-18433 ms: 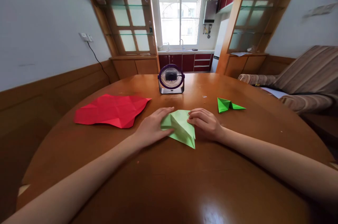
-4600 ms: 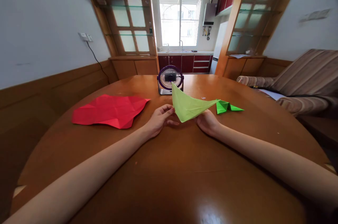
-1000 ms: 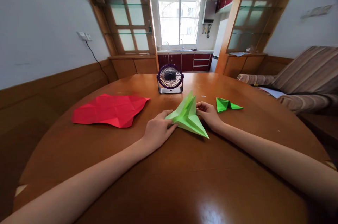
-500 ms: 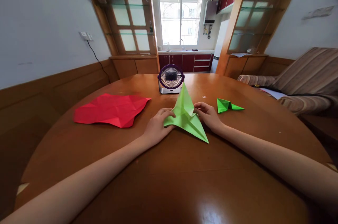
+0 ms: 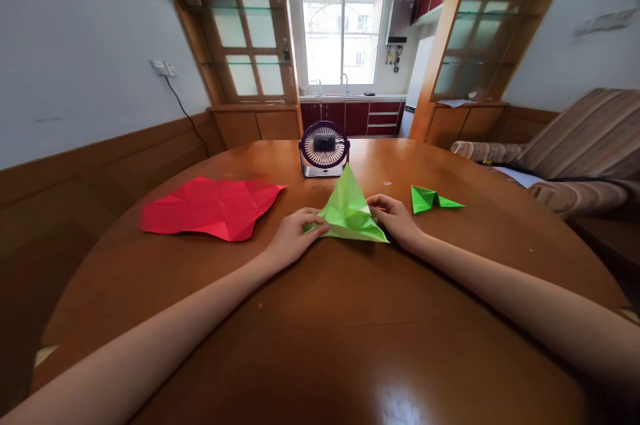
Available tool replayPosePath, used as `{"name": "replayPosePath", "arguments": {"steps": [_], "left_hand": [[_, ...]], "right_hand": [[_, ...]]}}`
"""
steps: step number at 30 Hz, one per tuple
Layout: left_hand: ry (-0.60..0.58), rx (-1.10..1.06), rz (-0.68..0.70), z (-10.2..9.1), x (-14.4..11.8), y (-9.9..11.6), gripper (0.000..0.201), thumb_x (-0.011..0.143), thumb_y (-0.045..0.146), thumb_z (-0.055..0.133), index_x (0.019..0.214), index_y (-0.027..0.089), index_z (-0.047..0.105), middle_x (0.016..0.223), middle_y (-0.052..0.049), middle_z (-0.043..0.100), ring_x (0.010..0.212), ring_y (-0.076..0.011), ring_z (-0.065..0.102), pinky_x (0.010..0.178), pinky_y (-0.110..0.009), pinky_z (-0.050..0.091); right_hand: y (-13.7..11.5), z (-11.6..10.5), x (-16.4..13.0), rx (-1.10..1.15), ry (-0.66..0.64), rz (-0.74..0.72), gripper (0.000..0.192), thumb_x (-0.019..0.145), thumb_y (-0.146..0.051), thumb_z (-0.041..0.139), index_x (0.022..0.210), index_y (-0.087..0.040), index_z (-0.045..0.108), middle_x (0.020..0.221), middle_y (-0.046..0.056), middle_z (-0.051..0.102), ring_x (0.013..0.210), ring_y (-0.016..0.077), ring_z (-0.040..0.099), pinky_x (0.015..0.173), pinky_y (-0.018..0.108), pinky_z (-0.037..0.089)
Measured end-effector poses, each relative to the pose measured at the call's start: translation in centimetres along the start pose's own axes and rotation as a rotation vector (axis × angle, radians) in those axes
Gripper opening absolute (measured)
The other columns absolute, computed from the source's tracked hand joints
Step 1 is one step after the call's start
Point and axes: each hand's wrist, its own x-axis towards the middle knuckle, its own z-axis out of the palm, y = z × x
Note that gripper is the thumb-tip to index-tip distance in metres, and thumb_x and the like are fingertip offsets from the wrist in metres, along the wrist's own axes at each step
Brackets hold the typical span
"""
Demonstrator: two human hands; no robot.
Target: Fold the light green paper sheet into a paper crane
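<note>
Hands on the light green folded paper (image 5: 349,213)
We pinch its corners at frame centre, left hand (image 5: 291,238) and right hand (image 5: 397,218) fingers closed on it.

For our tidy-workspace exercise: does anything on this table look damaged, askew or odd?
The red paper sheet left of the left hand lies heavily creased with an uneven outline. The light green folded paper both hands grip looks crisp.
</note>
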Motion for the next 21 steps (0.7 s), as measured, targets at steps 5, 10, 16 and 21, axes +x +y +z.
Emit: {"name": "replayPosePath", "arguments": {"steps": [5,10,16,21], "left_hand": [[0.074,0.015,-0.017,0.0,0.0,-0.3,0.021,0.078,0.03,0.063,0.097,0.02,0.067,0.108,-0.005,0.065,0.103,-0.0221,0.06,0.095,-0.039,0.043],[0.106,0.085,0.042,-0.2,-0.2,0.3,0.026,0.079,0.025,0.06,0.104,0.021,0.059,0.116,-0.005,0.061,0.113,-0.0235,0.054,0.101,-0.041,0.039],[0.155,0.103,-0.015,-0.2,-0.7,0.6,0.061,0.079,0.028,0.062,0.133,0.024,0.034,0.134,-0.011,0.05,0.096,-0.0203,0.06,0.091,-0.041,0.046],[0.214,0.075,-0.133,-0.2,-0.4,-0.4,0.075,0.075,0.032,0.068,0.139,0.021,0.03,0.128,-0.014,0.055,0.094,-0.0213,0.063,0.09,-0.042,0.046]], "right_hand": [[0.3,-0.2,0.0,-0.034,0.016,-0.082,0.026,0.074,-0.038,0.066,0.091,-0.02,0.057,0.087,0.002,0.061,0.07,0.0135,0.058,0.058,0.026,0.049],[0.2,-0.2,-0.2,-0.042,0.084,-0.192,0.032,0.082,-0.048,0.057,0.102,-0.024,0.053,0.101,0.004,0.057,0.076,0.0146,0.057,0.058,0.027,0.051],[-0.9,-0.1,-1.4,-0.133,-0.014,-0.261,0.038,0.09,-0.055,0.044,0.112,-0.026,0.053,0.123,0.008,0.053,0.106,0.0228,0.056,0.079,0.036,0.053],[-1.1,0.0,-2.0,-0.097,-0.268,-0.325,0.058,0.082,-0.06,0.056,0.13,-0.03,0.044,0.142,0.007,0.043,0.129,0.0279,0.043,0.105,0.048,0.04]]}}
